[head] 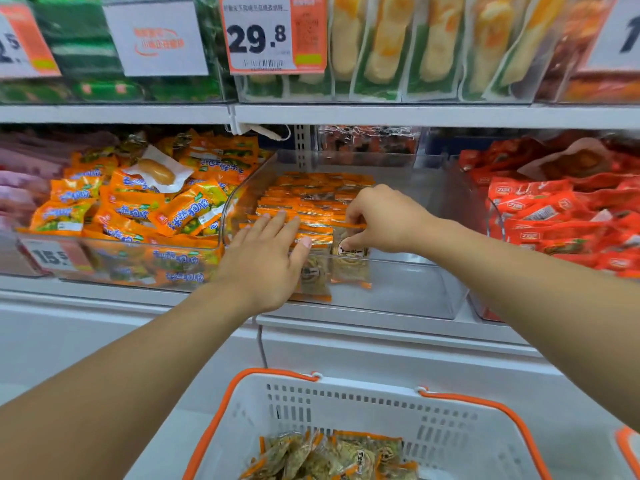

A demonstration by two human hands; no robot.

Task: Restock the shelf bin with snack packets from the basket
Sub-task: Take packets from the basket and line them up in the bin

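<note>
While both arms reach over the white shelving (381,114), the clear shelf bin (408,289) in the middle of the lower tier takes most of the attention: it sits between a bin of yellow-and-orange packets (145,209) at nine o'clock and a bin of red packets (554,216) at three o'clock, three bins in that row as far as shows. Below, at six o'clock, one white basket with orange handles (450,441) holds a loose heap of snack packets (332,459), too jumbled to count. Inside the bin, orange-edged packets lie in rows (311,202) filling its left and rear part, with the right front of its floor bare (that gap looks like where stock goes next). The left hand (263,261) lies flat with fingers straight, pressing the front of the rows, gripping nothing. The right hand (384,220) has its fingers curled down, pinching the top edge of one packet with a round label (349,258), which stands upright against the bin's front wall, long axis vertical, directly under the grip at its six o'clock. A second upright packet (311,275) stands just beside it toward nine o'clock, partly behind the left thumb. The right hand is the nearer one to the bare space, so seating this packet likely falls to it, while the left steadies the rows.
</note>
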